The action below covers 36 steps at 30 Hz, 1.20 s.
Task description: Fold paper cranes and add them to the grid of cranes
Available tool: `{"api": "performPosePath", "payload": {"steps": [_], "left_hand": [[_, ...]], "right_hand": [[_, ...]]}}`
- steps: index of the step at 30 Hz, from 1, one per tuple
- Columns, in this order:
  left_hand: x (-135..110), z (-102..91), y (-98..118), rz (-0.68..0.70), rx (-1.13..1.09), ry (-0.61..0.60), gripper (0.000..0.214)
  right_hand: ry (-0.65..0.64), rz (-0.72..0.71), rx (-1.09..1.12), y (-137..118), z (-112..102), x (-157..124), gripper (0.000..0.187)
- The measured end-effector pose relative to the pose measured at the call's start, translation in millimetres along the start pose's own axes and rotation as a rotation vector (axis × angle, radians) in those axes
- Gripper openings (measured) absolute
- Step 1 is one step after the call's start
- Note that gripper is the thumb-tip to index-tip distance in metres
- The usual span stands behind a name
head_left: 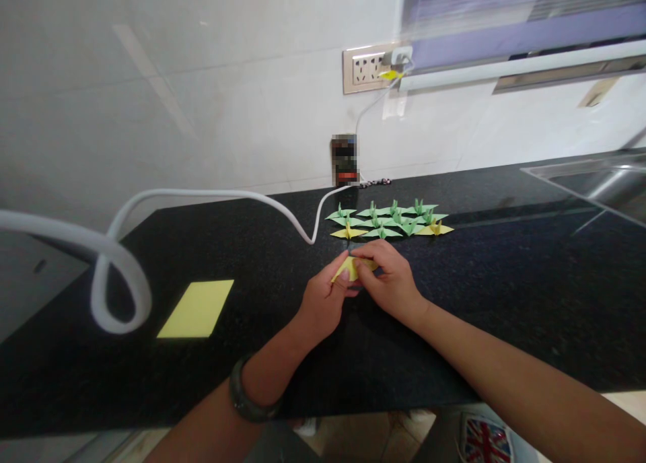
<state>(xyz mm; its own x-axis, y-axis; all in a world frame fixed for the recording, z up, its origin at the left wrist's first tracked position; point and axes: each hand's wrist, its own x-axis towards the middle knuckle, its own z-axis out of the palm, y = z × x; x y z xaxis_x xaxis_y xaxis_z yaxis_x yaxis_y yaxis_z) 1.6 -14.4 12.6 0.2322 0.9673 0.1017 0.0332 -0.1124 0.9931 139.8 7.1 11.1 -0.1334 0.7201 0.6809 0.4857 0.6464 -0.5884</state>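
Observation:
A small piece of folded yellow paper [348, 269] is pinched between my two hands, just above the black countertop. My left hand [326, 295] grips its left side, thumb on top. On its right side, the thumb and fingers of my right hand [391, 278] close round it, covering part of the paper. Right behind my hands stand several green paper cranes [396, 214] in close rows. At the front of this group are two yellow ones, a left yellow crane [348, 231] and a right yellow crane [435, 229].
Flat yellow paper [196, 309] lies to the left on the black countertop [267, 261]. A thick white cable [212, 194] loops across the left side. Against the wall leans a phone-like device [344, 160], below a socket [367, 69]. A sink [605, 180] is at the far right.

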Motion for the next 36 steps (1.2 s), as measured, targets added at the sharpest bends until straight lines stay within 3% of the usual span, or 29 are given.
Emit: {"api": "performPosePath", "payload": {"steps": [10,18,20,24,26,30,36], "left_hand": [[4.6,-3.3,6.2,-0.162,-0.358,-0.022,0.043],[5.5,-3.6,7.7,-0.203,-0.282,0.056,0.035],[6.6,-4.7,5.9,-0.195,-0.217,0.093,0.034],[8.7,-8.0,1.8,-0.136,-0.066,0.159,0.035],[8.6,-9.2,1.0,-0.102,0.011,0.166,0.036],[6.6,-10.0,2.0,-0.012,0.146,0.141,0.034],[5.7,-10.9,-2.3,0.043,0.271,0.1,0.03]], "right_hand": [[-0.107,-0.173,-0.062,1.4,-12.9,4.5,0.02],[-0.209,-0.235,-0.018,2.2,-13.0,6.3,0.022],[-0.203,-0.189,0.022,0.8,-12.4,6.0,0.022],[-0.099,0.054,0.037,1.0,-10.6,6.8,0.016],[-0.108,0.126,0.012,2.4,-9.8,7.9,0.015],[-0.22,0.116,0.051,2.8,-8.9,9.1,0.013],[-0.253,0.223,0.139,1.6,-6.8,6.5,0.01]]}}
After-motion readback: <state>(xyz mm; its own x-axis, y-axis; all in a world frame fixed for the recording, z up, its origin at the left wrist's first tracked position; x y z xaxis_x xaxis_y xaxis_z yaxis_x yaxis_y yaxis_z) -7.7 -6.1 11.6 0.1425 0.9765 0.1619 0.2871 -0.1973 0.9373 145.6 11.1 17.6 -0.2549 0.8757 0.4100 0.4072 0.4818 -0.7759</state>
